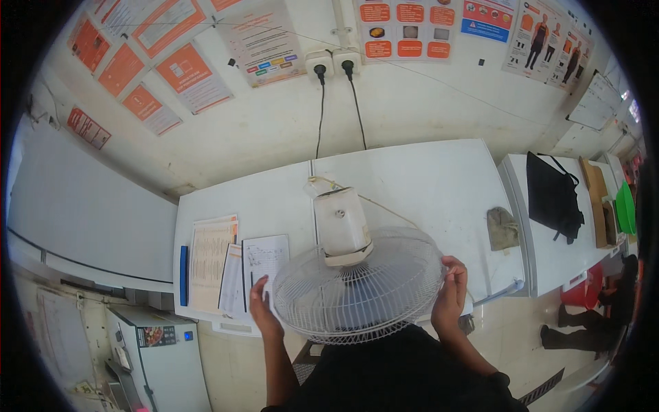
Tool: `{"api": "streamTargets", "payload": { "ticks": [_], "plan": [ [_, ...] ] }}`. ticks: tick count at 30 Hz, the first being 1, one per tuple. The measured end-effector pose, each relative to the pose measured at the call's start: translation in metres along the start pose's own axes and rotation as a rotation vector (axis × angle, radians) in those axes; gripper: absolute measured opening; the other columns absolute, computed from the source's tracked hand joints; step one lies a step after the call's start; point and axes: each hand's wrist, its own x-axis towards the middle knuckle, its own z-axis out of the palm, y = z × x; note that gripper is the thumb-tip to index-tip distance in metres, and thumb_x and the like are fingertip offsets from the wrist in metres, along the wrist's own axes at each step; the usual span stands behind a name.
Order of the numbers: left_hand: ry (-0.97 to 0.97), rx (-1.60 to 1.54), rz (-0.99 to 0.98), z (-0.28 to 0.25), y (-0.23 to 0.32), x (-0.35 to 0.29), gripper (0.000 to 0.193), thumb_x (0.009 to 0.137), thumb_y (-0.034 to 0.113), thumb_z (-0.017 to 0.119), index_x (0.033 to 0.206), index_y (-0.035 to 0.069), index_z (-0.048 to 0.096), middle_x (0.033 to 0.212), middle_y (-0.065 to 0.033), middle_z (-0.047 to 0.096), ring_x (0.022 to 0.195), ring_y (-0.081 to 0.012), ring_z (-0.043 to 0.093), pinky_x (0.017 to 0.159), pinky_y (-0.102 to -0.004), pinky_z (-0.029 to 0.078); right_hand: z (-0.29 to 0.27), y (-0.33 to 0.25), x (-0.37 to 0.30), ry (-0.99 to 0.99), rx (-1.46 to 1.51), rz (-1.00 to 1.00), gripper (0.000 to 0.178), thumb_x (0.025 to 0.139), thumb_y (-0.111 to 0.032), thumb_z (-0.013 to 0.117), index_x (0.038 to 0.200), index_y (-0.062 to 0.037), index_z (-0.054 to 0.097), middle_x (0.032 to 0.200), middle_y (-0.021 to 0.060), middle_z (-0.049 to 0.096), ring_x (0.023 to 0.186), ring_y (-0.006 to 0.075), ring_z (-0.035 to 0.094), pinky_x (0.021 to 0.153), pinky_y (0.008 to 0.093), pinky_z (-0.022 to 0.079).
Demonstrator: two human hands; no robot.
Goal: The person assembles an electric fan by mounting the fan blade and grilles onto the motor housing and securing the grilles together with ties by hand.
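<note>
A white electric fan (343, 223) stands in front of me at the worktop's near edge, its motor housing facing up and its round wire guard (357, 302) toward my body. Blades inside the guard show only faintly. Beside the guard's left rim is my left hand (264, 309), fingers stretched upward and holding nothing I can see. At the opposite rim, my right hand (449, 292) has its fingers bent against the wire. A beige cord (388, 209) runs from behind the housing toward the right and passes behind the guard.
Printed sheets (213, 257), an open notebook (266, 254) and a blue folder (184, 275) lie at the left. A grey-brown cloth (503, 229) sits at the right. Beyond it are a black bag-like item (555, 196) and a green basin (625, 208). Another person's legs (583, 329) show far right.
</note>
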Motion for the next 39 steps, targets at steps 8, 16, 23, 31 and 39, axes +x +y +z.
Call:
{"api": "streamTargets", "payload": {
  "ticks": [8, 16, 23, 31, 39],
  "plan": [
    [-0.463, 0.21, 0.42, 0.081, 0.146, -0.026, 0.037, 0.099, 0.029, 0.059, 0.116, -0.004, 0.064, 0.125, -0.0187, 0.064, 0.124, -0.0345, 0.057, 0.11, -0.0485, 0.041, 0.008, -0.015, -0.012, -0.062, -0.133, -0.036, 0.011, 0.106, -0.006, 0.04, 0.114, -0.007, 0.048, 0.131, 0.0151, 0.053, 0.124, 0.0212, 0.047, 0.112, 0.0381, 0.032],
    [-1.18, 0.712, 0.509, 0.131, 0.18, -0.033, 0.043, 0.074, 0.013, 0.083, 0.115, 0.011, 0.072, 0.124, -0.004, 0.07, 0.124, -0.0321, 0.061, 0.107, -0.0465, 0.045, -0.029, -0.043, -0.005, -0.078, -0.363, -0.007, 0.008, 0.104, -0.005, 0.049, 0.107, -0.0028, 0.056, 0.117, 0.0115, 0.061, 0.109, 0.0175, 0.056, 0.102, 0.0325, 0.041],
    [-1.259, 0.831, 0.608, 0.153, 0.193, -0.028, 0.037, 0.084, 0.022, 0.079, 0.118, 0.014, 0.069, 0.129, -0.0027, 0.065, 0.127, -0.0275, 0.058, 0.106, -0.0454, 0.046, -0.056, -0.087, -0.02, -0.407, -0.111, 0.558, 0.013, 0.102, -0.01, 0.061, 0.107, 0.0017, 0.063, 0.099, 0.0061, 0.07, 0.096, 0.0119, 0.065, 0.089, 0.0275, 0.05],
    [-1.408, 0.857, 0.713, 0.178, 0.193, -0.029, 0.036, 0.085, 0.024, 0.078, 0.119, 0.016, 0.068, 0.131, -0.002, 0.064, 0.129, -0.0279, 0.056, 0.104, -0.0449, 0.048, -0.054, -0.097, -0.016, -0.573, -0.049, 0.74, 0.009, 0.1, -0.007, 0.063, 0.104, 0.0019, 0.064, 0.094, 0.0085, 0.074, 0.091, 0.0135, 0.07, 0.083, 0.0278, 0.054],
    [-1.495, 0.896, 0.832, 0.2, 0.187, -0.033, 0.031, 0.092, 0.031, 0.072, 0.119, 0.017, 0.067, 0.128, -0.0002, 0.064, 0.13, -0.0238, 0.054, 0.108, -0.0469, 0.042, -0.055, -0.096, -0.018, -0.62, -0.148, 0.72, 0.01, 0.098, -0.005, 0.064, 0.105, 0.002, 0.065, 0.094, 0.009, 0.074, 0.088, 0.0141, 0.07, 0.08, 0.0287, 0.055]
  ]
}}
